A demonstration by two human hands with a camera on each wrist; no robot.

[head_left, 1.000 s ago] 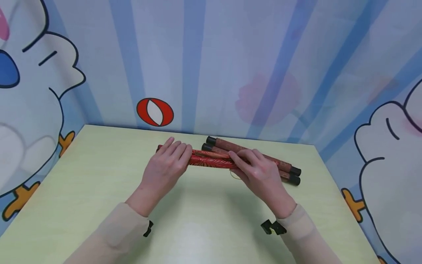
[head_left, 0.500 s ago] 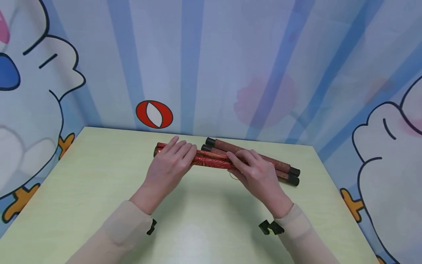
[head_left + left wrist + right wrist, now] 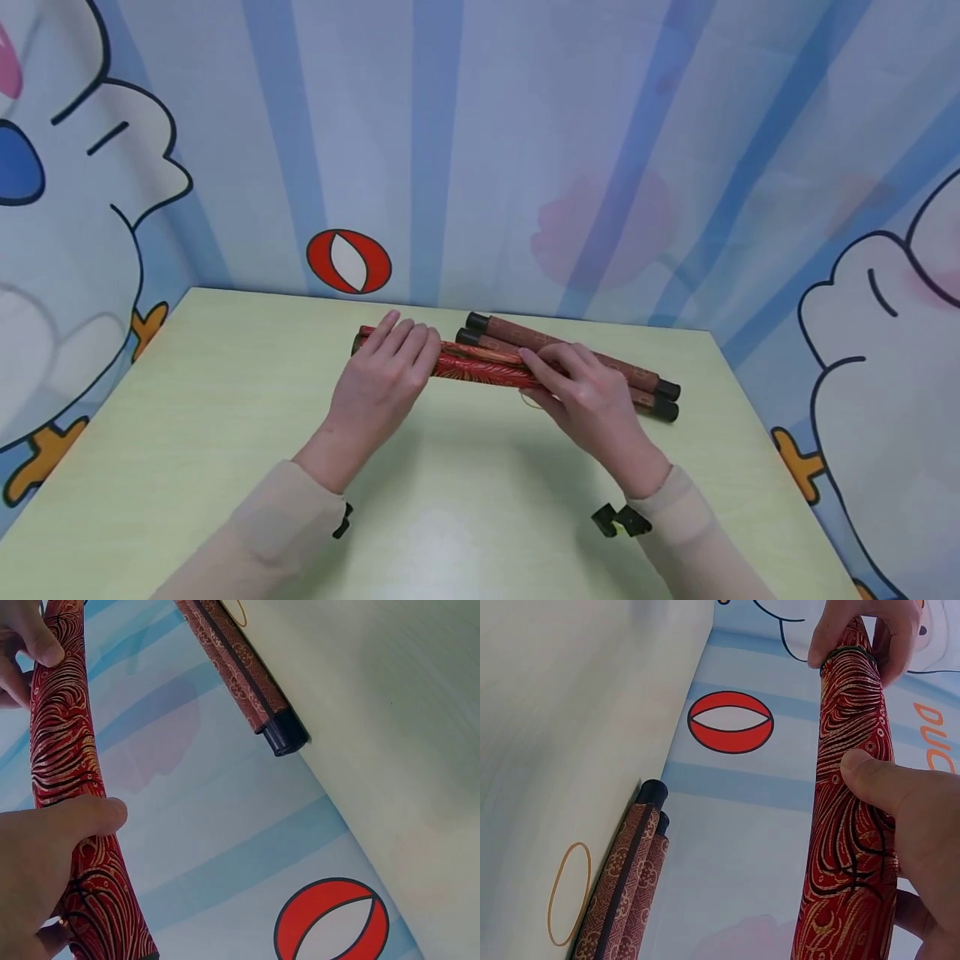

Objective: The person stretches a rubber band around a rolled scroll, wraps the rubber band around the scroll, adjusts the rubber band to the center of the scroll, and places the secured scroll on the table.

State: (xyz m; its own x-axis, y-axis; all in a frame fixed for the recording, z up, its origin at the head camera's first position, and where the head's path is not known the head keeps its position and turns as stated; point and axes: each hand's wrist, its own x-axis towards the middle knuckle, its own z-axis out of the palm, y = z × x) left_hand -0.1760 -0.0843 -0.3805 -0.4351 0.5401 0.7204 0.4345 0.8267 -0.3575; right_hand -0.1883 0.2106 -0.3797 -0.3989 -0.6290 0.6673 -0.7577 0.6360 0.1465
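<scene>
Held level above the table is a long red roll (image 3: pixel 480 371) with gold and black swirls. My left hand (image 3: pixel 378 392) grips it near its left end, thumb pressed along the side in the left wrist view. Further right, my right hand (image 3: pixel 592 408) pinches it, thumb on the patterned surface and fingers behind. A thin dark green band (image 3: pixel 847 649) circles the roll beside the left hand in the right wrist view. The roll's right end is hidden behind the right hand in the head view.
Two brown patterned scrolls (image 3: pixel 517 331) with black end knobs lie side by side at the back of the pale table (image 3: pixel 465 500), partly behind the right hand. A thin yellow loop (image 3: pixel 590 870) lies beside them. Printed cloth walls (image 3: pixel 367 125) stand behind and at both sides.
The left hand shifts slightly right along the roll, then slightly back left; a bit more of the roll's left end shows than a second ago. The right hand stays nearly still.
</scene>
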